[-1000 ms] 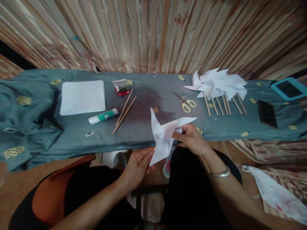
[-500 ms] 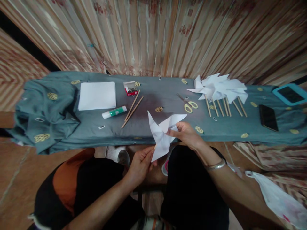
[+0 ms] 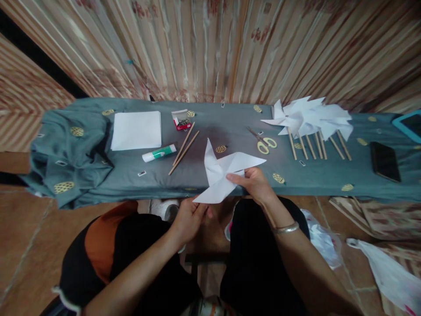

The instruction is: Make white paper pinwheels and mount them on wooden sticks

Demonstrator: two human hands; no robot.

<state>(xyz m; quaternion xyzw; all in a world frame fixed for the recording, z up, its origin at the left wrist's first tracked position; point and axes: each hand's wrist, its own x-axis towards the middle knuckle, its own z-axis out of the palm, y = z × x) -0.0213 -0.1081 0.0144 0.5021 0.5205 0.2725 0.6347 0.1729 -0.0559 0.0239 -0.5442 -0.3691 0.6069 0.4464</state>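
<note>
A white paper pinwheel is held up just over the front edge of the cloth-covered table. My right hand pinches it from the right, thumb pressed near the centre. Below its lower-left blade, my left hand is closed around the pinwheel's stick, which the paper and fingers now hide. Several finished-looking pinwheels lie overlapped at the back right, their wooden sticks pointing toward me. Beyond my right hand rest scissors with yellow handles.
On the grey-green cloth lie a stack of white paper, a glue stick, two wooden sticks and an open red box of small metal pieces. A dark phone and a blue-framed device are at right. Bunched cloth covers the left end.
The pinwheel has turned in my hands, its lower blade swinging to the left over my left hand. My view has shifted slightly left.
</note>
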